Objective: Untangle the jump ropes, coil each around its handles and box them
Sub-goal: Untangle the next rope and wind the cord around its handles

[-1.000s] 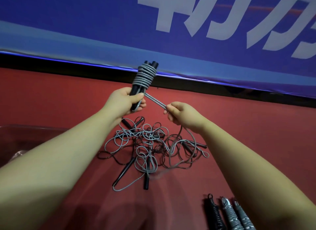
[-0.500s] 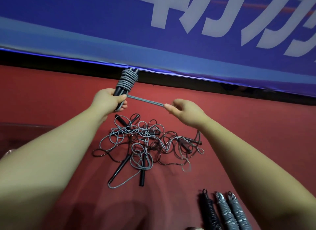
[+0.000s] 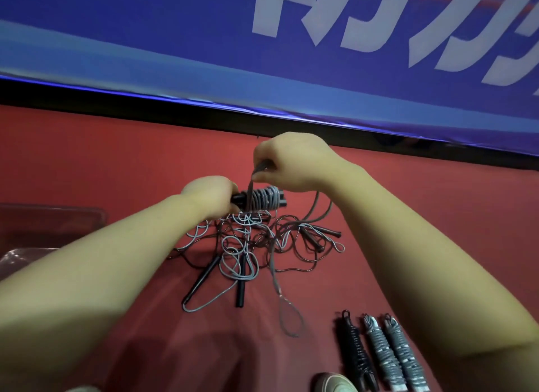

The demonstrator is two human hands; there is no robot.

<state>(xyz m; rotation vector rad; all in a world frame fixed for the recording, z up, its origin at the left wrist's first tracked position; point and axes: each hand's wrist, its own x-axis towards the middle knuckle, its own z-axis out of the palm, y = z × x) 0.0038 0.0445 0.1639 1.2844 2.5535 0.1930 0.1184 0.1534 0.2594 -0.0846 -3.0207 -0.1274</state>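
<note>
Left hand grips the black handles — right hand pinches the grey rope just above its coil.

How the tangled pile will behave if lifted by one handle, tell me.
Likely floppy: the pile lies in loose, thin loops. It would probably rise as one clump, since its grey and dark loops cross many times. Its black handles look stiff and may dangle or snag.

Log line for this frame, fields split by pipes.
left hand grips black-handled half-coiled grey jump rope | right hand pinches its free strand | tangled rope pile on red surface | three coiled ropes aside
</note>
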